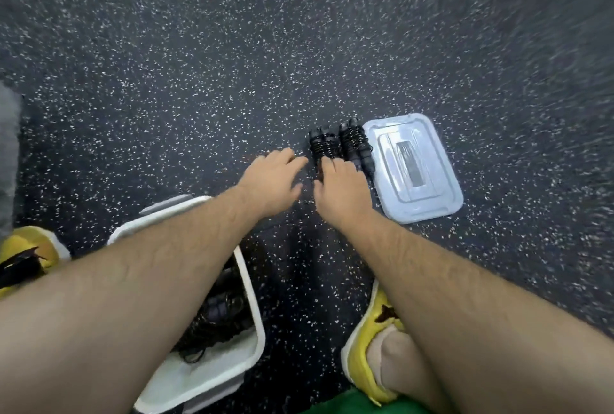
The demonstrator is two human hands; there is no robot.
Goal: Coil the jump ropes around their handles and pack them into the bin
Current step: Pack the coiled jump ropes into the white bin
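Two black coiled jump ropes lie side by side on the speckled floor: the left coiled rope (321, 145) and the right coiled rope (356, 143), right beside the bin's lid (428, 191). My right hand (342, 192) reaches onto the near end of the left coiled rope, fingers over it; the grip itself is hidden. My left hand (273, 181) hovers just left of that rope, fingers relaxed, holding nothing. The white bin (249, 284) sits under my left forearm, with black coiled ropes (219, 314) inside.
The pale grey lid lies flat on the floor to the right of the ropes. My yellow shoes (362, 344) flank the bin, the left shoe (30, 244) at the frame's left edge. Dark speckled rubber floor (199, 64) stretches ahead.
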